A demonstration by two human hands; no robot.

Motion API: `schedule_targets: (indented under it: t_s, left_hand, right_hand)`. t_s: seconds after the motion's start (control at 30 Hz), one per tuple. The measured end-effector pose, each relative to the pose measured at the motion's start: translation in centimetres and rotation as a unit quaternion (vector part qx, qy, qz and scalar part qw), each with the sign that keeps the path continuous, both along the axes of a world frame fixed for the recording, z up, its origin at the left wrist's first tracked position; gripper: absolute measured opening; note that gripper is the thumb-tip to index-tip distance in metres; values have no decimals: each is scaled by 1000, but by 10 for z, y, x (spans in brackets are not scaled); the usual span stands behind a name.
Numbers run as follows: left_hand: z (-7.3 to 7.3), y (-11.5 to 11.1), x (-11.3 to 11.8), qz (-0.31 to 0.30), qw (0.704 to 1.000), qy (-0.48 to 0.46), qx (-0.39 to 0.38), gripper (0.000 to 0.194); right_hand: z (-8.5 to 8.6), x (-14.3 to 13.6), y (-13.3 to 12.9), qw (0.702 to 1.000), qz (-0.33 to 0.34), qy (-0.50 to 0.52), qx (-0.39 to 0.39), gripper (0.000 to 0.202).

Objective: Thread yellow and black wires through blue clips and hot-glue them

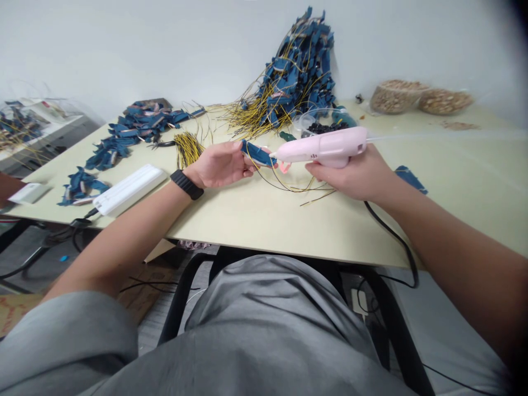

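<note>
Over the pale table, my left hand (225,165) grips a small blue piece (259,153) between thumb and fingers. Thin yellow and black wires (289,188) trail from that piece toward the right. My right hand (355,175) is wrapped round the handle of a pink glue gun (324,146). The gun's nozzle points left and meets, or nearly meets, the right end of the blue piece; contact is hard to tell. Several of my right fingers are hidden behind the gun.
A tall heap of blue pieces with wires (299,71) leans on the wall. More blue pieces (140,124) and a yellow wire bundle (187,148) lie left, near a white power strip (128,190). Bags of tan bits (396,98) stand back right. A black cord (396,234) crosses the table edge.
</note>
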State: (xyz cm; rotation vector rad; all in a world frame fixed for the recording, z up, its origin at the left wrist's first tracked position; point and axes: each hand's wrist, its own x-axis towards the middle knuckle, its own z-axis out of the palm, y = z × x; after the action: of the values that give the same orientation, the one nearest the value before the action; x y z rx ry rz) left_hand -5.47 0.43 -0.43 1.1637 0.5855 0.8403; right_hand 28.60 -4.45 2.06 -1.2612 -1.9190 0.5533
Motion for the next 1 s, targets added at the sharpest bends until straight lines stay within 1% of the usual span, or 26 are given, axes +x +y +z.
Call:
schedule_targets:
  t_s: [0.1,0.23,0.43,0.6,0.7,0.8,0.93,1.0]
  left_hand:
    - [0,0,0,18,1000,9,6,34]
    - [-1,1,-2,33,999,16,4,39]
    - [-2,3,-4,32,999,11,1,37]
    - [-2,3,-4,31,999,4,-6,34]
    - [-2,3,-4,17,1000,10,-4,38]
    - [-2,4,-4,17,1000,23,1,42]
    - [-2,4,-4,14,1000,9,1,35]
    - [-1,3,-5,12,1000,6,10,33]
  right_hand:
    - [2,-1,-1,1000,5,-9,5,24]
    - [5,-3,-2,1000,-5,-25,-8,20]
    - [5,-2,-2,1000,-2,-25,-9,22]
    - [6,-2,-3,999,-33,-34,-26,24]
    - [6,0,-3,999,-27,-28,-34,26]
    - [4,1,-1,999,-19,-27,-25,27]
    - [3,0,0,999,-21,-33,-4,27]
    - [5,-2,-1,999,-24,-40,-4,25]
